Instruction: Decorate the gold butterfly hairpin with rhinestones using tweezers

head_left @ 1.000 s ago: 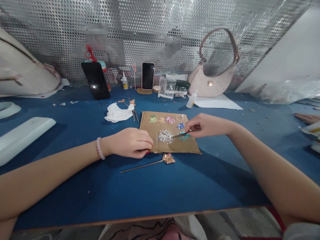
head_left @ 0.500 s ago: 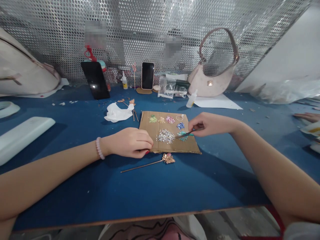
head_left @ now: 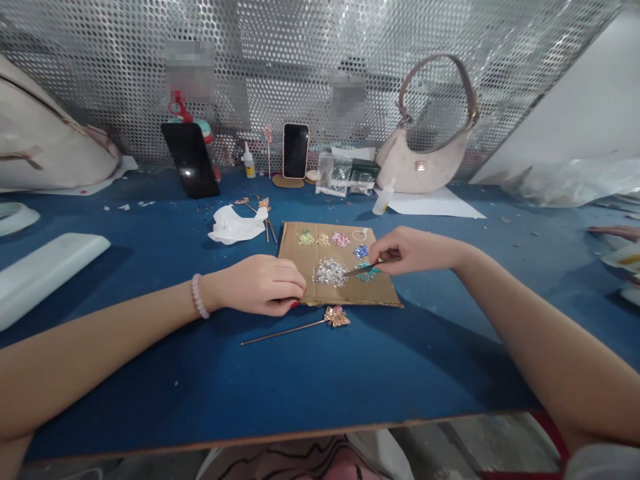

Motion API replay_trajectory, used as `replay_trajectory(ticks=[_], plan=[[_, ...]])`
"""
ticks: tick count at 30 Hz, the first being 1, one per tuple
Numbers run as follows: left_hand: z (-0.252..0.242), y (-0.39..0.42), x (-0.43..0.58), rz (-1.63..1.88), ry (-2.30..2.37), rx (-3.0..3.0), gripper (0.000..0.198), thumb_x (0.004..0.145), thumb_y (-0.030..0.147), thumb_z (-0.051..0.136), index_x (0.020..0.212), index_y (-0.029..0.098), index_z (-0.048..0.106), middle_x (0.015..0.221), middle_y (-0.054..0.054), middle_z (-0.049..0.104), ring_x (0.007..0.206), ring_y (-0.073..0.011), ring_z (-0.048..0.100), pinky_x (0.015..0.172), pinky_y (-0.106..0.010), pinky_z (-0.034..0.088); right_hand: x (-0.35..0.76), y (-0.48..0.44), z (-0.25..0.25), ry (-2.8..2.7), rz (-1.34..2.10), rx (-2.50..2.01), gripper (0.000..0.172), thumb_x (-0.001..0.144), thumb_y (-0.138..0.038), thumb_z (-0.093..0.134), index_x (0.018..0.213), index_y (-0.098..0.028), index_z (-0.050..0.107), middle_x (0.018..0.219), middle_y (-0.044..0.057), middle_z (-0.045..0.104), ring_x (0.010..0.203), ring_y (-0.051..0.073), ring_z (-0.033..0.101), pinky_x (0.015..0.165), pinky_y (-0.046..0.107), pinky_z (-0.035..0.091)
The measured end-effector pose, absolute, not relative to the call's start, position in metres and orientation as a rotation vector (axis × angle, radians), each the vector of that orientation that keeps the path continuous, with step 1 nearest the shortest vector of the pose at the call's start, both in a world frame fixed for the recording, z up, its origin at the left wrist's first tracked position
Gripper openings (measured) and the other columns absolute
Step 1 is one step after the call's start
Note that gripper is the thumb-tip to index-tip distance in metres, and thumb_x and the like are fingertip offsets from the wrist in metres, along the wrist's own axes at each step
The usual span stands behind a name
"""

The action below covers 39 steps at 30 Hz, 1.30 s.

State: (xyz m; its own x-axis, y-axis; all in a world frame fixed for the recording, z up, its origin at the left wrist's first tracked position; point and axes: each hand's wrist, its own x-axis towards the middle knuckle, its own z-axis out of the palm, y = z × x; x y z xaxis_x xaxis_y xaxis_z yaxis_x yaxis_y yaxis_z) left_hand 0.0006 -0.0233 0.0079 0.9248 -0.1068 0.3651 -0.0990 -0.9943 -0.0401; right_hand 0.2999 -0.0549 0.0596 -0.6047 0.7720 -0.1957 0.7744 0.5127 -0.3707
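My right hand [head_left: 396, 251] pinches a pair of dark tweezers [head_left: 364, 268], whose tips reach the right side of a silvery rhinestone pile [head_left: 331, 272]. They pass over a teal rhinestone pile [head_left: 367, 275]; blue stones [head_left: 361, 251] lie just behind it. All rest on a piece of cardboard [head_left: 355, 293], along with green, yellowish and pink piles and a small white ring [head_left: 359, 235]. Curled over the cardboard's left front corner, my left hand [head_left: 267, 283] holds it, thumb at the near edge. In front lies a hairpin [head_left: 295, 331] with a gold flower-like ornament.
White tissue [head_left: 235, 225] and more hairpin pieces [head_left: 267, 220] lie behind my left hand. Along the back stand two phones, glue bottles [head_left: 384, 198], clear bags [head_left: 334, 175] and a handbag [head_left: 423, 160]. A long pale case [head_left: 50, 277] is at left. Another person's hand shows at the far right.
My right hand has shifted slightly left with the tweezers, bringing their tips further into the silvery pile. The left hand and the cardboard have stayed in place.
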Motion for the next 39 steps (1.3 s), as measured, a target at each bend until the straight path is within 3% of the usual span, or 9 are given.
replay_trajectory(ticks=[39], plan=[[0.0097, -0.0239, 0.0012, -0.576, 0.145, -3.054, 0.02, 0.086, 0.015, 0.041, 0.086, 0.015, 0.061, 0.092, -0.006, 0.068, 0.08, -0.0163, 0.061, 0.066, -0.028, 0.051, 0.3058, -0.0523, 0.0593, 2.657, -0.759, 1.384, 0.017, 0.077, -0.025, 0.05, 0.077, -0.014, 0.062, 0.057, -0.002, 0.049, 0.051, 0.008, 0.04, 0.05, 0.022, 0.032]])
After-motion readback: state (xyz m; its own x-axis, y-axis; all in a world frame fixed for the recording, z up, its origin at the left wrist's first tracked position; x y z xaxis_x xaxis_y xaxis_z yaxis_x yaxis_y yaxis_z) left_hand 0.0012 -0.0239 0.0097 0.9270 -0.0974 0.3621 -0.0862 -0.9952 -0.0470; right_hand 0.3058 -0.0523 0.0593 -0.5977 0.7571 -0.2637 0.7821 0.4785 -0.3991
